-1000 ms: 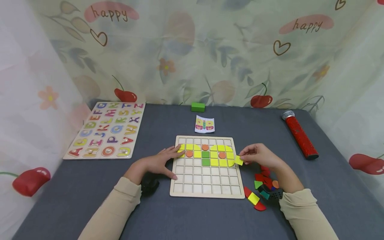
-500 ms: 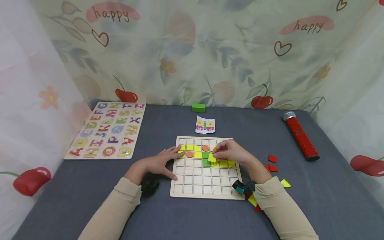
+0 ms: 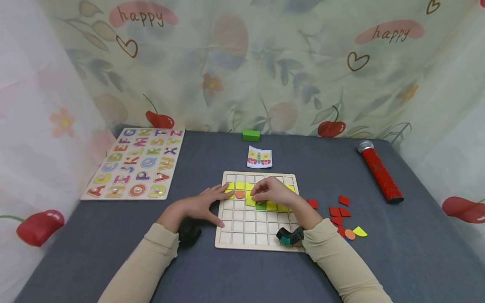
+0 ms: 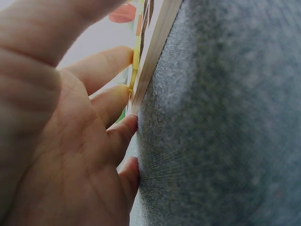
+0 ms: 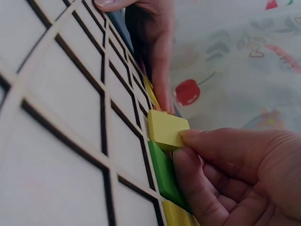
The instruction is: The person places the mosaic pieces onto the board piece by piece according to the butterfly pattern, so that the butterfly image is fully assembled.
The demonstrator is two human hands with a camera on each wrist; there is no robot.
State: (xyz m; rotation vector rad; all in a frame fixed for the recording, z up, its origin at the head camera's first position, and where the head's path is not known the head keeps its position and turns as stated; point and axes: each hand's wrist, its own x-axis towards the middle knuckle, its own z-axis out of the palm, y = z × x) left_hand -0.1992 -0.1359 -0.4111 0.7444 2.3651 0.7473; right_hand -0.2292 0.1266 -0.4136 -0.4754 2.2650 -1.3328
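Observation:
My right hand (image 3: 274,192) pinches a yellow square tile (image 5: 167,128) between thumb and fingers, over the wooden grid board (image 3: 242,229). In the right wrist view that tile is tilted beside a green tile (image 5: 164,172) set in the grid. Spread fingers of my left hand (image 3: 197,207) rest on the board's left edge, two fingertips on yellow tiles (image 4: 135,61). Yellow tiles and an orange disc (image 3: 240,195) fill cells of the upper rows; my right hand hides some of them. The lower rows show bare cells.
Loose red tiles (image 3: 335,211), an orange disc (image 3: 350,234) and a yellow rounded piece (image 3: 360,232) lie right of the board. Behind it are a butterfly picture card (image 3: 259,157) and a green block (image 3: 251,135). An alphabet board (image 3: 134,164) lies left, a red microphone (image 3: 380,172) right.
My right hand has carried the yellow tile left, from the board's right edge to just left of the green tiles. The left hand has stayed in place.

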